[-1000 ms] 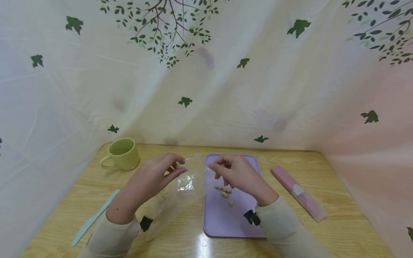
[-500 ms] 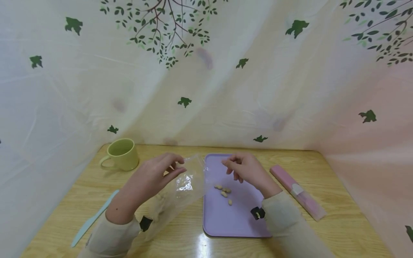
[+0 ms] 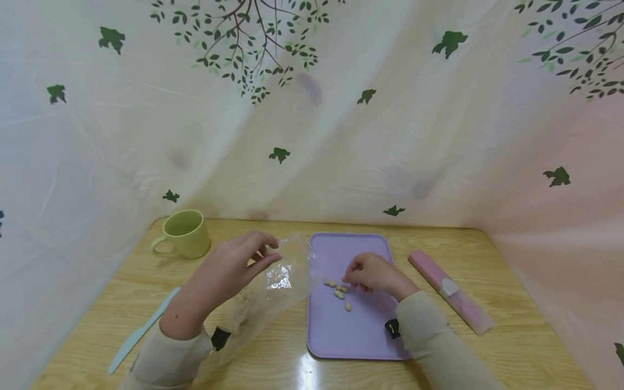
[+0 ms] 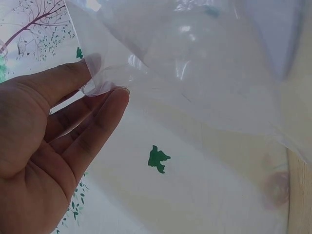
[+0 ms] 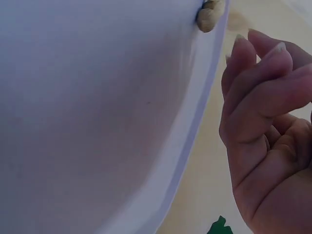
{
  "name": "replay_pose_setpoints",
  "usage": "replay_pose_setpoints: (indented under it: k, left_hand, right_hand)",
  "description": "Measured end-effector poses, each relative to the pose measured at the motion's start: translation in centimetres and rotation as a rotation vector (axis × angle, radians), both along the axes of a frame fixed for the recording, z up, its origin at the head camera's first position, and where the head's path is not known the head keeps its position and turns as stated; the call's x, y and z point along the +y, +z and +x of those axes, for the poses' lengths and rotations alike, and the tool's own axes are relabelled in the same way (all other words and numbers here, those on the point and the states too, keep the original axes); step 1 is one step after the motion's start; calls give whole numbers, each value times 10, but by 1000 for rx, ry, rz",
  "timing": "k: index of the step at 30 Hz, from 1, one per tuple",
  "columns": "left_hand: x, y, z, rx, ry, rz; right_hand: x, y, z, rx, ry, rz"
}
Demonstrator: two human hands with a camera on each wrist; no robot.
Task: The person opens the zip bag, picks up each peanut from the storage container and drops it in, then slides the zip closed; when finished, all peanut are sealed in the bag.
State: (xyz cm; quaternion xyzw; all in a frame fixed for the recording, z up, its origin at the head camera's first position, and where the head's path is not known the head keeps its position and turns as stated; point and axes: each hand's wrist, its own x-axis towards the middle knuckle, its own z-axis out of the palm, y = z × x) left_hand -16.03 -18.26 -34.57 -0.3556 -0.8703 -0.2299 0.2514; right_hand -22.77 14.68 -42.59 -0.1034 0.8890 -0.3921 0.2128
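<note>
My left hand pinches the edge of a clear plastic bag between thumb and fingers, holding it up left of the tray. Pale lumps, perhaps peanuts, show faintly through the film of its lower part. Several unshelled peanuts lie in a loose group on the purple tray. Right beside them my right hand hovers low with loosely bent fingers. In the right wrist view nothing shows between its fingertips, and a peanut appears near the tray's edge.
A green mug stands at the back left. A light blue plastic knife lies left of my left forearm. Right of the tray rests a long pink case. A printed curtain hangs behind the wooden table.
My right hand has left the bag's mouth, moved right, then come down beside the peanuts on the tray. The left hand and the bag have stayed in place.
</note>
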Motion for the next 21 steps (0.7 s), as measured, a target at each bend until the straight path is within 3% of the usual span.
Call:
replay_pose_setpoints:
  k: [10,21]
  left_hand:
    - [1,-2,0,9,-11,1]
    - [3,-1,3,-4,-8,-8]
  right_hand:
    - [-1,-13,1,-2,88,60]
    - [-5,-11,5,-76,103,56]
